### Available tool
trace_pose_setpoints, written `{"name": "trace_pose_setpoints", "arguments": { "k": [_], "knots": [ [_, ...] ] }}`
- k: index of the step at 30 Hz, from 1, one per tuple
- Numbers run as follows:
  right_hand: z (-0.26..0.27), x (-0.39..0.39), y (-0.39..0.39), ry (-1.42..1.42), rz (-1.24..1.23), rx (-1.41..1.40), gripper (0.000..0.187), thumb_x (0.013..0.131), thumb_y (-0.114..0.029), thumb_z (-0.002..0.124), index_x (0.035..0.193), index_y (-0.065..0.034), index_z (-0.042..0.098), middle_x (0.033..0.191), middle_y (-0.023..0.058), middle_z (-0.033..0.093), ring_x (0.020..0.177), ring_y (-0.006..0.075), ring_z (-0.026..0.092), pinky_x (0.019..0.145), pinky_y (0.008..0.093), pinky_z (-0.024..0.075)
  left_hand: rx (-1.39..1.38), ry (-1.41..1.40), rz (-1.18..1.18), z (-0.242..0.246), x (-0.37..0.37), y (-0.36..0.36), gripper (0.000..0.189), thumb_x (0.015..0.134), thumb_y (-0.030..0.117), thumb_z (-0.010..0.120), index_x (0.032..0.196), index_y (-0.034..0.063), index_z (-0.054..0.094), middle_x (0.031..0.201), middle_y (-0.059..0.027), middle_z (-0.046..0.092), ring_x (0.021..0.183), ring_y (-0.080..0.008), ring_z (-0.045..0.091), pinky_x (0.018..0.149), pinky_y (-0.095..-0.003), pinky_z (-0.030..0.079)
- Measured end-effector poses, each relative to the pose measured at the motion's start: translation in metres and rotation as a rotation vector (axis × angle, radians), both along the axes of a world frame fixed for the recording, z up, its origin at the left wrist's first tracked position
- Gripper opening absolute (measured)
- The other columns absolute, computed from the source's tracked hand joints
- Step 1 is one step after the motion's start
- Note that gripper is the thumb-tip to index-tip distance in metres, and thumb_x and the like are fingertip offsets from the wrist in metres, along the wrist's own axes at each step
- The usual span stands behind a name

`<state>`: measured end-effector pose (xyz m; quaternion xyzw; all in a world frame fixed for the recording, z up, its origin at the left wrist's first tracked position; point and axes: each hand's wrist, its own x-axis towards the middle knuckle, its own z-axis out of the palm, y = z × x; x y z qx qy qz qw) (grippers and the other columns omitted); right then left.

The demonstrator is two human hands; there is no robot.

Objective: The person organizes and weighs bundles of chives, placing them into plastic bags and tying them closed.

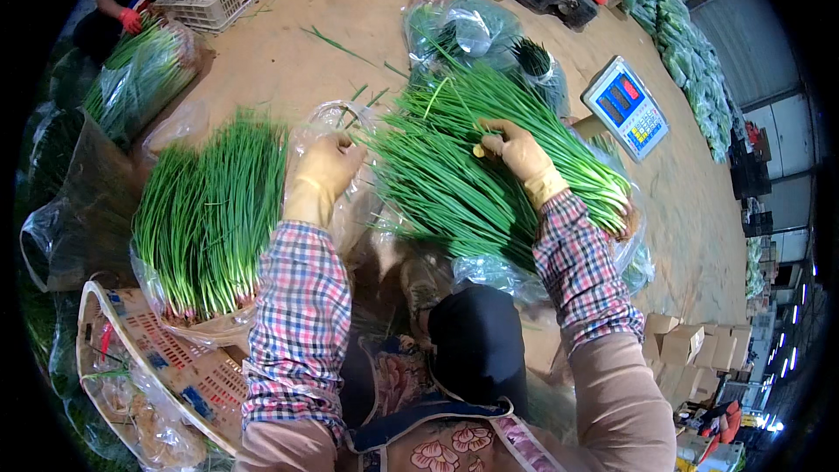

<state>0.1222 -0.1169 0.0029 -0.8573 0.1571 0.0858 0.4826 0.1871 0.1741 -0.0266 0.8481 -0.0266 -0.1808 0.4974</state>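
Note:
Yellowish rubber gloves cover both hands. My left hand (328,170) is above clear plastic film (347,216), between two piles of green onions, with its fingers curled; whether anything thin is in them cannot be made out. Over the right pile of green onions (452,177), my right hand (518,154) has its fingers bent close to the leaves. A thin leaf runs up to its fingertips, but a grip on it is not clear. The left pile of green onions (210,216) lies with its roots towards me on plastic.
A digital scale display (626,108) stands beyond the right pile. Filled plastic bags (468,33) sit ahead. At lower left is a plastic basket (177,354) holding scraps. Another person's red-gloved hand (131,21) touches bagged onions (144,78). Cardboard boxes (682,344) are at right.

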Motion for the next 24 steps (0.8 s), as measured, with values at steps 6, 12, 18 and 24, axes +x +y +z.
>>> {"name": "trace_pose_setpoints", "arguments": {
  "k": [6, 12, 18, 24],
  "knots": [
    [0.004, 0.049, 0.014, -0.119, 0.07, -0.035, 0.032, 0.088, -0.021, 0.054, 0.113, -0.0002, 0.056, 0.088, 0.0066, 0.064, 0.073, 0.0102, 0.059, 0.067, 0.021, 0.0472, 0.309, -0.157, -0.103, 0.016, -0.011, 0.001, 0.053, 0.078, 0.038, 0.058, 0.113, -0.0013, 0.056, 0.105, -0.0219, 0.061, 0.099, -0.0322, 0.059, 0.086, -0.0352, 0.045],
    [0.02, 0.062, 0.031, -0.106, -0.059, 0.375, 0.029, 0.089, -0.026, 0.051, 0.101, -0.0029, 0.062, 0.078, 0.0039, 0.061, 0.065, 0.0095, 0.056, 0.058, 0.0214, 0.0445, 0.271, -0.131, -0.085, 0.024, -0.014, 0.004, 0.05, 0.078, 0.036, 0.054, 0.118, 0.0054, 0.053, 0.108, -0.0229, 0.058, 0.103, -0.0359, 0.055, 0.09, -0.0398, 0.042],
    [0.018, 0.055, 0.037, -0.229, -0.055, -0.282, 0.025, 0.086, -0.022, 0.047, 0.091, -0.006, 0.066, 0.072, 0.0053, 0.061, 0.054, 0.0112, 0.048, 0.055, 0.0253, 0.0415, 0.227, -0.152, -0.093, 0.019, -0.011, 0.006, 0.053, 0.077, 0.038, 0.056, 0.119, 0.0057, 0.053, 0.106, -0.0219, 0.06, 0.1, -0.0354, 0.056, 0.088, -0.0392, 0.043],
    [-0.026, 0.061, 0.054, -0.534, 0.067, -0.439, 0.023, 0.086, -0.02, 0.047, 0.089, -0.0074, 0.066, 0.09, 0.013, 0.064, 0.064, 0.0237, 0.06, 0.068, 0.0319, 0.049, 0.221, -0.163, -0.064, 0.022, -0.013, 0.009, 0.053, 0.078, 0.041, 0.057, 0.117, 0.005, 0.054, 0.107, -0.019, 0.06, 0.099, -0.0316, 0.058, 0.086, -0.0369, 0.045]
  ]
}}
